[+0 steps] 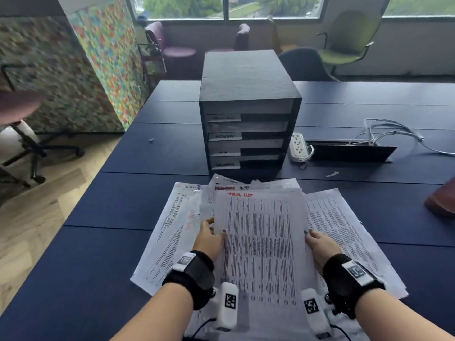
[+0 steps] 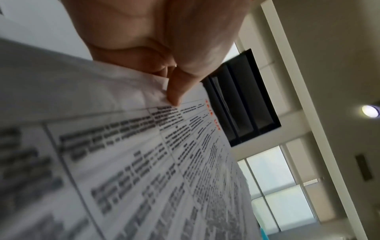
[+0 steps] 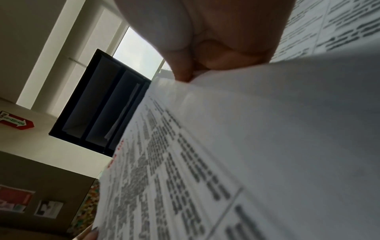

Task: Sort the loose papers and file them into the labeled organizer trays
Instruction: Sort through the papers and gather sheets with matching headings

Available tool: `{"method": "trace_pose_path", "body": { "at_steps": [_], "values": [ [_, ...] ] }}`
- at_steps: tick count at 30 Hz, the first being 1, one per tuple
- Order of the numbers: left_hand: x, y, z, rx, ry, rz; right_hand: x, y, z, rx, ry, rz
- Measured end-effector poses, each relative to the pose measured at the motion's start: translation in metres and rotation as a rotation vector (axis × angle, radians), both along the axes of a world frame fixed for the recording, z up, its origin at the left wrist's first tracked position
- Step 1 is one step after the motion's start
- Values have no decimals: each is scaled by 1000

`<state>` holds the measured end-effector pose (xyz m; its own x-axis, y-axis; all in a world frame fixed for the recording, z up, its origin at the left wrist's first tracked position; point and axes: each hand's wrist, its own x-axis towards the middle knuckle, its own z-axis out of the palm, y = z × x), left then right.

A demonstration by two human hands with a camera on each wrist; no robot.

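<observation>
A printed sheet [image 1: 261, 242] headed in red "TASK LIST" lies uppermost on a fanned pile of loose papers [image 1: 170, 232] on the dark blue table [image 1: 105, 242]. My left hand [image 1: 209, 238] pinches its left edge, thumb on top; the left wrist view shows the thumb pressed on the sheet [image 2: 185, 146]. My right hand [image 1: 317, 242] pinches the right edge, seen close against the sheet [image 3: 205, 146] in the right wrist view. The black organizer [image 1: 248, 114] with labeled trays stands just beyond the pile, open fronts toward me.
A white power strip [image 1: 298, 146] and a black cable tray [image 1: 349, 151] with white cables [image 1: 391, 131] lie right of the organizer. A brown object [image 1: 442, 198] sits at the table's right edge. Office chairs [image 1: 349, 40] stand behind the table and on its left.
</observation>
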<state>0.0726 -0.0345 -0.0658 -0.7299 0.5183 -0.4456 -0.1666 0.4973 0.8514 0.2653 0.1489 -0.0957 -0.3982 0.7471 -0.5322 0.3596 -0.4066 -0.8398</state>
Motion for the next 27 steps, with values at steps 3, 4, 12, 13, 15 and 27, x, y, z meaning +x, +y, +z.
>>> {"method": "trace_pose_path", "body": {
  "at_steps": [3, 4, 12, 13, 15, 27],
  "values": [
    [8, 3, 0, -56, 10, -96, 1, -5, 13, 45, -118, 2],
    [9, 3, -2, -68, 17, -116, 1, -8, 18, 100, -161, 70],
    [-20, -6, -12, -176, 236, 122, 17, 12, 18, 288, -417, 201],
    [-26, -9, -13, -194, 241, 158, 21, 17, 15, 287, -444, 185],
    [-33, -13, -16, -189, 199, 191, 27, 25, 12, 275, -474, 178],
    [-27, -6, -9, -202, 374, 164, 22, 20, -2, 65, -376, 184]
  ]
}}
